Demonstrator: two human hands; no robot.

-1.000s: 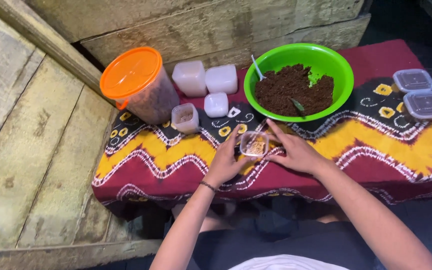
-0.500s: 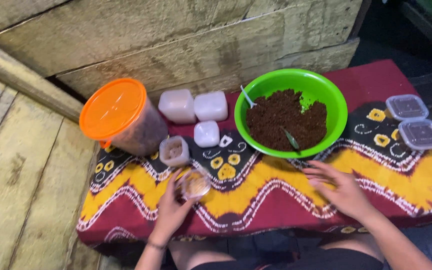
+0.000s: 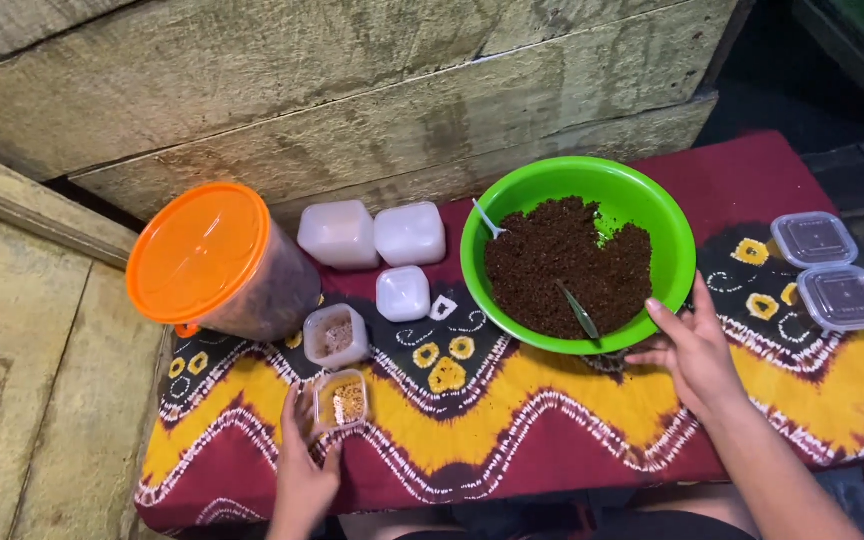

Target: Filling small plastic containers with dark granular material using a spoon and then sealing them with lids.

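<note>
So, progress check. A small clear cup [image 3: 342, 400] with a bit of yellowish-orange stuff in the bottom is being gripped by the left hand [image 3: 304, 468] at the lower left of the frame, fingers wrapped around its near side, the cup resting on the patterned cloth [image 3: 552, 430]. No lid can be seen on it, so that one looks filled but not closed up.

Just above it a second open cup [image 3: 335, 335] is parked, with something pale and brownish inside, also lidless. Above that, three white-lidded tubs [image 3: 372, 235] are grouped together near the upper middle, and those look finished and set aside.

The green bowl [image 3: 580, 250] right of centre is pretty much loaded with dark brown crumbly material, with a white spoon handle [image 3: 487, 218] poking up at its left rim and a dark leaf-like bit [image 3: 579, 310] lying on top. The right hand [image 3: 697, 350] is laid against the bowl's lower right rim, fingers spread open, nothing clamped in it.

At the far right edge two lidded clear containers [image 3: 830, 270] are sitting, well apart from the hands; their contents can't be made out. The big orange-lidded jar [image 3: 214, 262] at the upper left is closed.

Rough judgement: partway through, with plenty of the bowl's contents left.
</note>
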